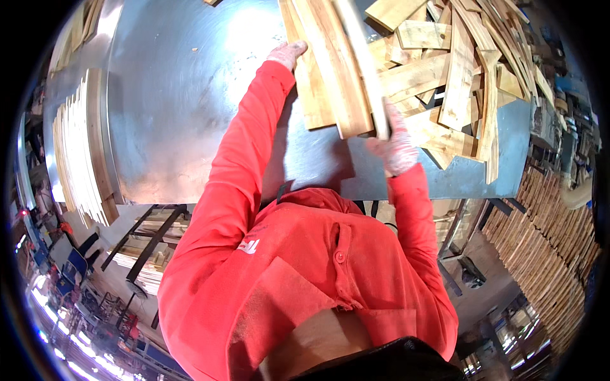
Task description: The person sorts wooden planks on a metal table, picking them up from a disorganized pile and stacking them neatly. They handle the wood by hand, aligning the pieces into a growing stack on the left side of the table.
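Observation:
Both hands wear pale gloves with reddish marks. My left hand (286,54) is closed at the left edge of a wide wooden board (318,101), its thumb against the edge and its other fingers partly hidden. Another wooden board (346,95) lies beside and partly over that one. My right hand (396,145) grips the near end of a narrow wooden board (368,70), tilted up on its edge along the right side of the others. This board is slightly blurred, and its far end runs out of view at the top.
A metal-topped table (184,108) lies under the boards. A loose heap of wooden boards (438,76) covers its right side. At the left edge stands a neat row of boards (79,146). Stacked wood (546,247) rises on the floor at right; a dark rack (149,247) is at lower left.

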Motion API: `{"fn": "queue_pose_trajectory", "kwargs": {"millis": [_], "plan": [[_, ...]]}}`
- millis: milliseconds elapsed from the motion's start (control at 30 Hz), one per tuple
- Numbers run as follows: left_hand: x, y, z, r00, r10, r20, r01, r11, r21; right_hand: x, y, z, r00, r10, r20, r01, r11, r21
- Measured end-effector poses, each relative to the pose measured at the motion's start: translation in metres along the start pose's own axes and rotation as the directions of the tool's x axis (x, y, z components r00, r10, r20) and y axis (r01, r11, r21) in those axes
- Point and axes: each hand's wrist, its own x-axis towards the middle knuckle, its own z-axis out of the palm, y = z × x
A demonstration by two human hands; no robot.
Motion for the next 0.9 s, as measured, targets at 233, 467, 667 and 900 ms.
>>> {"fn": "queue_pose_trajectory", "kwargs": {"millis": [233, 467, 667, 900], "plan": [[-0.018, -0.042, -0.051, 0.998, 0.052, 0.038, -0.050, 0.998, -0.037, 0.083, -0.076, 0.046, 0.991, 0.124, 0.054, -0.059, 0.757, -0.651], [-0.083, -0.043, -0.072, 0.984, 0.098, -0.147, -0.120, 0.982, -0.147, 0.073, -0.067, 0.093, 0.985, 0.135, 0.108, -0.020, 0.710, -0.704], [-0.143, -0.031, -0.129, 0.960, 0.052, -0.274, -0.060, 0.998, -0.022, 0.071, -0.063, 0.096, 0.969, 0.075, 0.236, 0.151, 0.578, -0.802], [-0.240, -0.069, -0.104, 0.848, 0.158, 0.506, 0.350, 0.549, -0.759, 0.084, -0.036, 0.037, 0.664, -0.199, 0.720, -0.240, 0.856, 0.457]]}}
